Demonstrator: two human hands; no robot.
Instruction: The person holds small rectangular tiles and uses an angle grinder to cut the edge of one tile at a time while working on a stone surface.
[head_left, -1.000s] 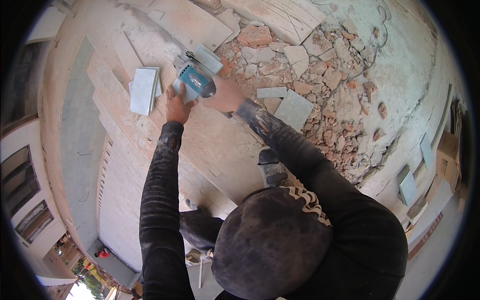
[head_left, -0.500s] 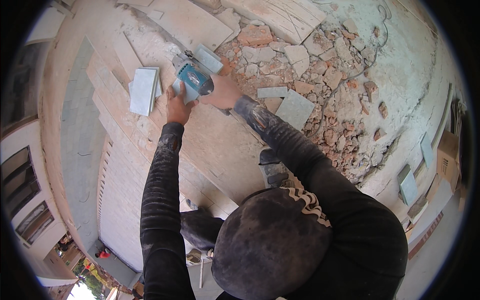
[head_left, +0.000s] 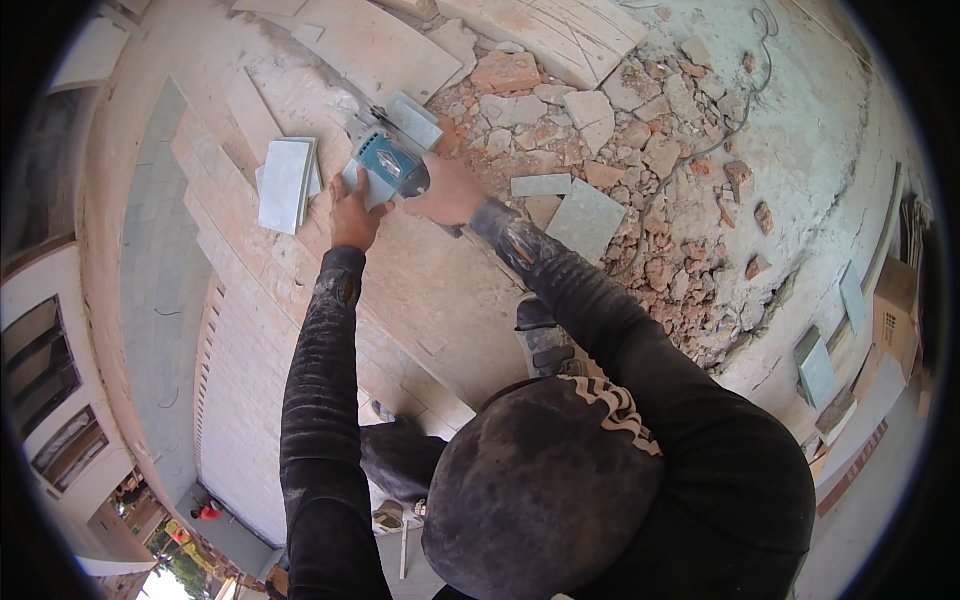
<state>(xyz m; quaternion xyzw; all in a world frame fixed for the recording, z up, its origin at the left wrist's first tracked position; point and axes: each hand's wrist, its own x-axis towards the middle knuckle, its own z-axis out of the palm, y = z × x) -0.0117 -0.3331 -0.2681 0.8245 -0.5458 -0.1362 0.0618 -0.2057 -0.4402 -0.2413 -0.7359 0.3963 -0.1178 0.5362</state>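
Observation:
My right hand [head_left: 448, 190] is closed around the rear of a teal handheld power cutter [head_left: 388, 160]. The tool lies over a pale grey-green tile [head_left: 367, 188], with dust blurring its front end. My left hand [head_left: 352, 215] holds the near left part of that tile, thumb and fingers on either side of its corner. Beyond the cutter, another pale tile part [head_left: 415, 118] shows; whether it is joined to the held tile is hidden. Left of my left hand sits a small stack of tiles [head_left: 287, 185].
Broken brick and concrete rubble [head_left: 660, 190] spreads to the right, with a cable [head_left: 705, 152] across it. A loose square tile [head_left: 588, 220] and a narrow strip [head_left: 541, 185] lie beside it. Large boards [head_left: 390, 45] lie at the far side. A cardboard box [head_left: 893, 310] stands far right.
The power cutter and my right hand have shifted very slightly toward me and to the right. My left hand stays at the tile.

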